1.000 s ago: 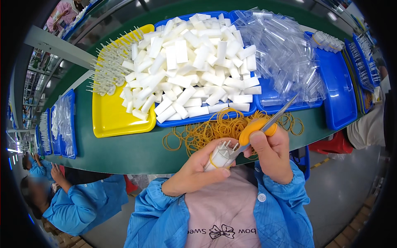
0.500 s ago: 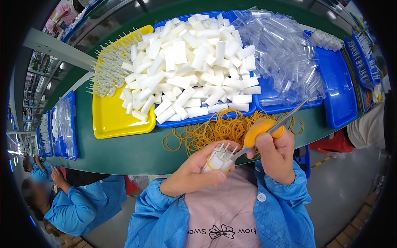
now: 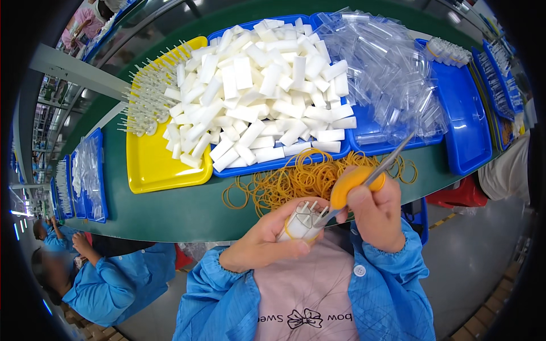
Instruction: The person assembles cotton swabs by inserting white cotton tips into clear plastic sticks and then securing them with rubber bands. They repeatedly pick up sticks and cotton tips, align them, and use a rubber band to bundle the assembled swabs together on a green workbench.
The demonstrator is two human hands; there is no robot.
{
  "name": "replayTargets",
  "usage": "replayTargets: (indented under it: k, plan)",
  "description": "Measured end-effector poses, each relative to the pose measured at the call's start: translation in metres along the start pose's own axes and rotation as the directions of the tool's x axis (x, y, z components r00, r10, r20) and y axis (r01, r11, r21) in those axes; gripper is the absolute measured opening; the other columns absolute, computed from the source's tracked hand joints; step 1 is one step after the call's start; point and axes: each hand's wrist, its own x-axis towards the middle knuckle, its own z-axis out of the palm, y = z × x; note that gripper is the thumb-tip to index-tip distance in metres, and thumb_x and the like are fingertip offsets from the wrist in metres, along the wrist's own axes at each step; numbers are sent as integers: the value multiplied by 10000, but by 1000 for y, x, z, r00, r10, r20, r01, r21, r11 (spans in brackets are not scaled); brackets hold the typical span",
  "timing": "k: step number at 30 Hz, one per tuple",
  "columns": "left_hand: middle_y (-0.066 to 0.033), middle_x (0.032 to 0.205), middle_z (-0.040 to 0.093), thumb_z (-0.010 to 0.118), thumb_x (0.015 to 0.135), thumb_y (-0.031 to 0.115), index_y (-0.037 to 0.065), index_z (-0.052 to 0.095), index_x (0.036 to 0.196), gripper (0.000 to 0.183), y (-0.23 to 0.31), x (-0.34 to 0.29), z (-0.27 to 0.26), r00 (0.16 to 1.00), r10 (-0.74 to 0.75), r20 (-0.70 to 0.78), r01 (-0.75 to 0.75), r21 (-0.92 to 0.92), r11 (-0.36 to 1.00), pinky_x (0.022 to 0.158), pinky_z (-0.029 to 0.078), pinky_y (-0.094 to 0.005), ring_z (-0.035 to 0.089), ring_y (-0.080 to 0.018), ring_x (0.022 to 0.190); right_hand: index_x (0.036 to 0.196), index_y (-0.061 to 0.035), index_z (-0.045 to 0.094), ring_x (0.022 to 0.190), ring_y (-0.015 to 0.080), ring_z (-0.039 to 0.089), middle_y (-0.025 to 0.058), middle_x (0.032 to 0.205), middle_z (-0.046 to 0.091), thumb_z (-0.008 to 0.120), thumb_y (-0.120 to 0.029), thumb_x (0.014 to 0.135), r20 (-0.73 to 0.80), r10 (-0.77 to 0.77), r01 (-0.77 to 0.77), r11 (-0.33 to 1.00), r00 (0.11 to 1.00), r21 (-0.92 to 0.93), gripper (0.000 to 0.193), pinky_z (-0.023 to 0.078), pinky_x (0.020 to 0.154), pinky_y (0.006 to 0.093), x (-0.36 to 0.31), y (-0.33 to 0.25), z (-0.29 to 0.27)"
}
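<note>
My left hand (image 3: pixel 261 241) is closed around a small bundle (image 3: pixel 296 227) of white foam with a yellow-brown rubber band about it. Several thin white pins stick out of the bundle's upper end, in what looks like clear plastic. In my right hand (image 3: pixel 376 219) are metal tweezers with orange grips (image 3: pixel 347 186), pinched between thumb and fingers. Their lower end touches the bundle's top beside the pins; the other end points up and right. Just beyond both hands lies a loose heap of yellow-brown rubber bands (image 3: pixel 307 176).
White foam pieces (image 3: pixel 273 74) heap over a blue tray. Left of it, a yellow tray (image 3: pixel 165 165) bears pinned white parts (image 3: pixel 151 96). Clear plastic sleeves (image 3: pixel 387 79) pile on the right, before another blue tray (image 3: pixel 469 131). A person in blue (image 3: pixel 119 278) sits at the left.
The tweezers' upper end has swung slightly left, and my right hand has shifted a little left with it. The bundle stays in my left hand, nearly in place.
</note>
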Motion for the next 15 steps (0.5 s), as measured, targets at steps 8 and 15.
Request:
replayTargets:
  k: [8, 15]
  plan:
    - [-70, 1069, 536, 601, 837, 156, 25, 312, 1360, 611, 0, 2, -3, 998, -29, 55, 34, -106, 994, 838, 396, -242, 499, -106, 981, 876, 9, 602, 596, 52, 508, 38, 746, 598, 508, -210, 933, 6, -59, 60, 997, 998, -38, 246, 411, 531, 194, 0, -2, 2]
    - [-73, 1075, 542, 614, 857, 285, 18, 320, 1349, 632, -10, 8, -10, 996, 77, 41, -72, -113, 991, 771, 416, -254, 518, -116, 921, 891, 16, 587, 592, 51, 511, 32, 721, 588, 519, -229, 930, -76, 31, -28, 999, 997, 41, 257, 413, 530, 187, 1, 3, -7]
